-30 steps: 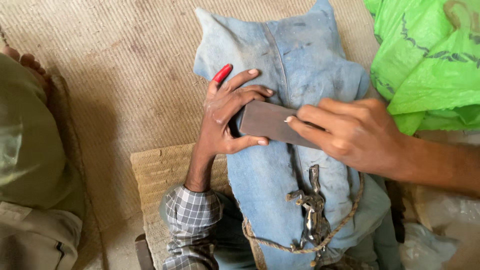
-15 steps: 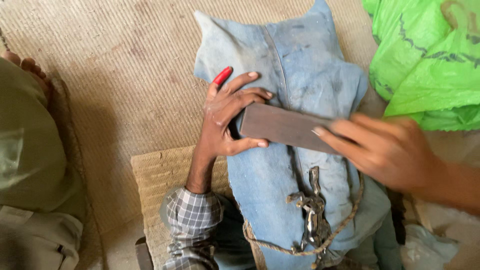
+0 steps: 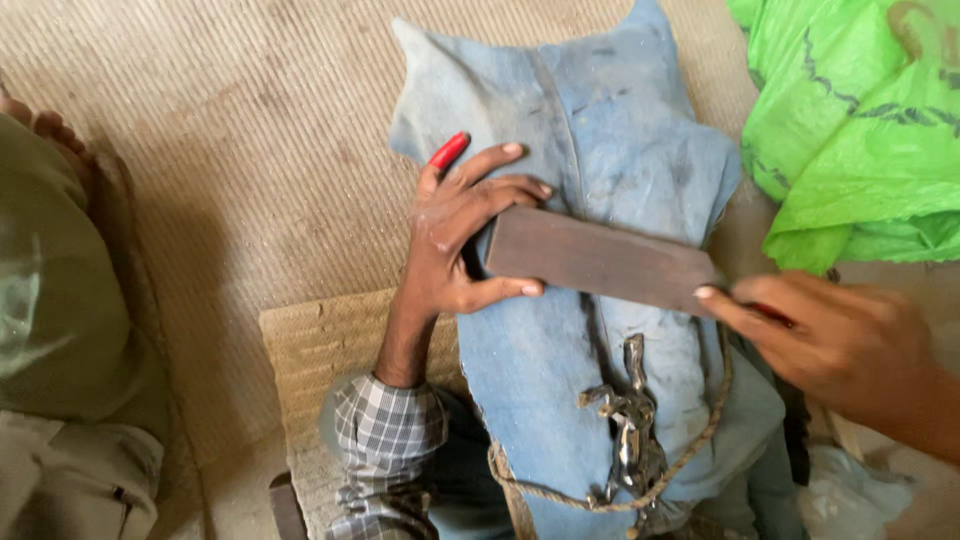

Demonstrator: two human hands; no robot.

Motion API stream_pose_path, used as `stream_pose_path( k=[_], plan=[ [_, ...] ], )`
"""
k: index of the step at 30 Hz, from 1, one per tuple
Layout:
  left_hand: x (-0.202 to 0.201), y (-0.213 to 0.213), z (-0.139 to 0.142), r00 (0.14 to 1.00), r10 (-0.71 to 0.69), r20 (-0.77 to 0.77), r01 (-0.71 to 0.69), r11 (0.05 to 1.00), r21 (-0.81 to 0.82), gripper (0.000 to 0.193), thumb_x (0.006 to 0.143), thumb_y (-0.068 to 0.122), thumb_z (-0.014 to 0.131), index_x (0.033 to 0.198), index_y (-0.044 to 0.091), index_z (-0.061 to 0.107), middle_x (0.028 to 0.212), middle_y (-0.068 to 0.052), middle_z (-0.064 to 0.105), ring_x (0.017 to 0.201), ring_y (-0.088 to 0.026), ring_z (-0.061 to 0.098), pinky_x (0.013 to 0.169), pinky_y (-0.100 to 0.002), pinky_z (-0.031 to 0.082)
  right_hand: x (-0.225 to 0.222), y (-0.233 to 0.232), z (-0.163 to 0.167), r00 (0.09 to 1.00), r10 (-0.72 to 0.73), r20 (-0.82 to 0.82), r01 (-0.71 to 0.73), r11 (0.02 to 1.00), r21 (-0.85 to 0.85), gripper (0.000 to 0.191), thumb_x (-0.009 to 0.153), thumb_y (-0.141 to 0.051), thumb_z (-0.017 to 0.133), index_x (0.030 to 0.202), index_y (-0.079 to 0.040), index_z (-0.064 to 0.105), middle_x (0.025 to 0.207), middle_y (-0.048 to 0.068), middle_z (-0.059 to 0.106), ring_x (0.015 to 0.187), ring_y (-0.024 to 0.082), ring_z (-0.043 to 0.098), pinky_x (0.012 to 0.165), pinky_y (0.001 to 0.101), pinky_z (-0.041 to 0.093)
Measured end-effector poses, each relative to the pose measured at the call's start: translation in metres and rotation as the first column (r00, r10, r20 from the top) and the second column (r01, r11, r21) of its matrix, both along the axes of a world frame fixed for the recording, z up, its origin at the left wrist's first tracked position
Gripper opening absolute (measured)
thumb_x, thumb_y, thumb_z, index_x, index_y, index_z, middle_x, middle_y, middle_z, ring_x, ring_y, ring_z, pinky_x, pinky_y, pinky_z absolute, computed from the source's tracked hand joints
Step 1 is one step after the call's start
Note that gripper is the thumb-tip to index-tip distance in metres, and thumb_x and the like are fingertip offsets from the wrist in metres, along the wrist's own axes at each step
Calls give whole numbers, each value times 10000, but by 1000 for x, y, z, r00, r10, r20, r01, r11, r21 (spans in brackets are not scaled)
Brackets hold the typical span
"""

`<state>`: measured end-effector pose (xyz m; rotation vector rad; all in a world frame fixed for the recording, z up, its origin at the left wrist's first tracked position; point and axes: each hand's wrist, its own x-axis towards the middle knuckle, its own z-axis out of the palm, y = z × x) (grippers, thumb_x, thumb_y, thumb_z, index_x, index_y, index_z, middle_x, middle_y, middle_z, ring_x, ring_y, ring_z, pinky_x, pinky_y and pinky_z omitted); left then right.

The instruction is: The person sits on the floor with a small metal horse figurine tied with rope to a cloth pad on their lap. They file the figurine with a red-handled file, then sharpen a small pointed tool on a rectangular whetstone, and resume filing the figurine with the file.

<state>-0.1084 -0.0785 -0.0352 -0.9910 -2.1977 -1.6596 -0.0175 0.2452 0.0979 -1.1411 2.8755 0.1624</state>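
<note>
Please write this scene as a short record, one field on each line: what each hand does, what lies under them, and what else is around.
left hand: holds one end of a flat dark-brown block, fingers spread around it
right hand: fingertips at the block's other end; something red shows under them, too hidden to name
under the block: blue denim cloth draped over a raised form
on the cloth: twisted metal piece with a rope looped around it
red item: pokes out behind the left hand
surroundings: woven mat, green plastic sheet, another person's foot
</note>
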Motion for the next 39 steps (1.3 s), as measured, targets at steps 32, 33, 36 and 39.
stream_pose_path(
  k=[32, 33, 36, 39],
  plan=[
    [0, -5, 9, 1000, -13, -3, 13, 1000, -15, 642, 754, 594, 827, 1143, 100, 699, 1236, -18, 747, 1455, -290, 550, 1287, -574, 209, -50, -53, -6, 950, 262, -167, -270, 962, -29, 371, 822, -23, 715, 1173, -113, 796, 907, -25, 712, 636, 90, 612, 404, 232, 449],
    [0, -5, 9, 1000, -22, 8, 22, 999, -28, 636, 753, 596, 828, 1138, 106, 702, 1234, -14, 748, 1460, -290, 549, 1290, -569, 217, -48, -55, -1, 955, 252, -157, -261, 964, -43, 372, 818, -30, 712, 1172, -111, 794, 916, -20, 714, 644, 94, 616, 406, 236, 447],
    [0, -1, 8, 1000, -4, 3, 4, 1000, 1, 625, 740, 600, 832, 1123, 119, 717, 1219, -3, 752, 1447, -284, 557, 1287, -564, 226, -30, -48, 24, 996, 81, -34, -79, 996, 35, 508, 723, -27, 725, 1204, -159, 821, 794, -21, 692, 535, 116, 584, 343, 301, 440],
    [2, 0, 6, 1000, -3, 17, 3, 1000, 2, 630, 742, 603, 826, 1135, 122, 726, 1230, 0, 755, 1450, -282, 557, 1286, -557, 226, -19, -45, 33, 999, 40, -31, -39, 999, 15, 498, 792, -4, 676, 1259, -154, 765, 903, 1, 629, 697, 120, 603, 495, 289, 477]
  ],
)
